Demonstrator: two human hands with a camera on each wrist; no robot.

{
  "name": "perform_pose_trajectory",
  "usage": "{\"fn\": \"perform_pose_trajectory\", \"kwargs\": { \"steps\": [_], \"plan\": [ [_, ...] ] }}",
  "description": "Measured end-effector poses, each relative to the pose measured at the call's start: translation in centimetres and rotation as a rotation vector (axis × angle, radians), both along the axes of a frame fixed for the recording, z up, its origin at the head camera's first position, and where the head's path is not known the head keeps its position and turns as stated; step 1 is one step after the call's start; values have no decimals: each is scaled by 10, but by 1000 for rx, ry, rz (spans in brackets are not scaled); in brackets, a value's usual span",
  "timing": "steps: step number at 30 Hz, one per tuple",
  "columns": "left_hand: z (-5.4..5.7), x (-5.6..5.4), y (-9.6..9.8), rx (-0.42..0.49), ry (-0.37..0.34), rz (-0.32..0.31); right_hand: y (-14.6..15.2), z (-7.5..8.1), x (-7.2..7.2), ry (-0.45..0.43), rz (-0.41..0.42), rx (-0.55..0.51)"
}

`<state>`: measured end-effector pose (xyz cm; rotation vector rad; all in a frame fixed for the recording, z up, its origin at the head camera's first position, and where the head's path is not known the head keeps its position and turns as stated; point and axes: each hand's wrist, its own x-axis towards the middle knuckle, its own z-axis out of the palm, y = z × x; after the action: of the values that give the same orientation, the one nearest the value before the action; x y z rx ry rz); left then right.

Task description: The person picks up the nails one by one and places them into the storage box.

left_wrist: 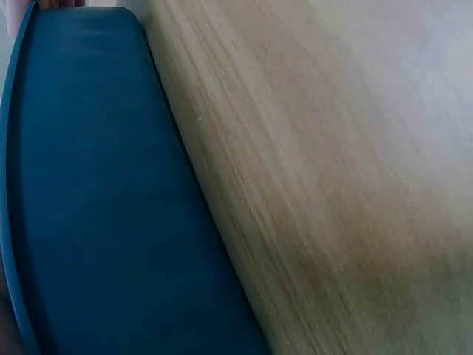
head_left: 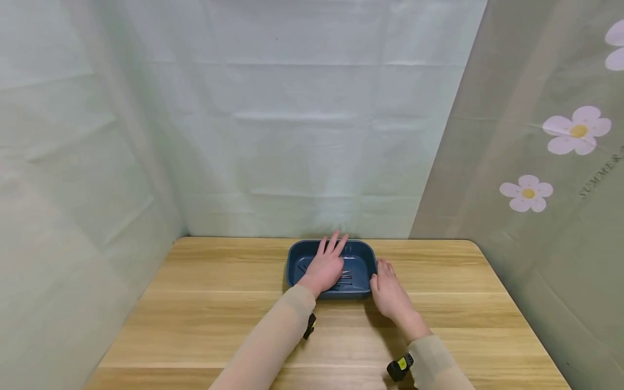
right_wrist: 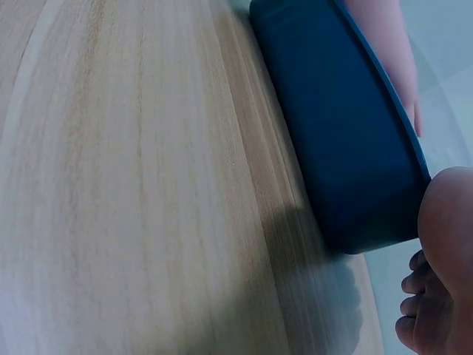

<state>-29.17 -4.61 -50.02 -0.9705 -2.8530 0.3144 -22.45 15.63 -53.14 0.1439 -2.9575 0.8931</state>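
Note:
A dark blue rectangular tray (head_left: 362,266) with rounded corners sits near the table's back edge. Several thin, dark metal pieces (head_left: 345,277), nail- or screw-like, lie inside it; their exact kind is too small to tell. My left hand (head_left: 327,269) reaches over the tray with fingers spread and straight, its palm side hidden. Against the tray's right end rests my right hand (head_left: 388,290), fingers extended and thumb by the near right corner. In the right wrist view the thumb (right_wrist: 454,211) meets the rim. The left wrist view shows mostly the tray's outer wall (left_wrist: 111,185).
A wood-grain table (head_left: 214,314) carries the tray. Pale hanging sheets (head_left: 302,135) enclose it at the back and sides, with printed flowers (head_left: 578,131) on the right one. Black wrist devices (head_left: 400,368) are strapped over both sleeves.

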Motion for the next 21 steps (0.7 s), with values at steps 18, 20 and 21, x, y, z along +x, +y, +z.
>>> {"fn": "perform_pose_trajectory", "kwargs": {
  "steps": [18, 20, 21],
  "plan": [
    [-9, 8, 5, -21, -12, 54, 1, 0, 8, -12, 18, -10],
    [-8, 9, 4, -2, -8, 53, 2, 1, 9, -10, 18, -9],
    [-7, 9, 3, 14, -4, 55, 3, 1, 9, -5, 18, -11]
  ]
}}
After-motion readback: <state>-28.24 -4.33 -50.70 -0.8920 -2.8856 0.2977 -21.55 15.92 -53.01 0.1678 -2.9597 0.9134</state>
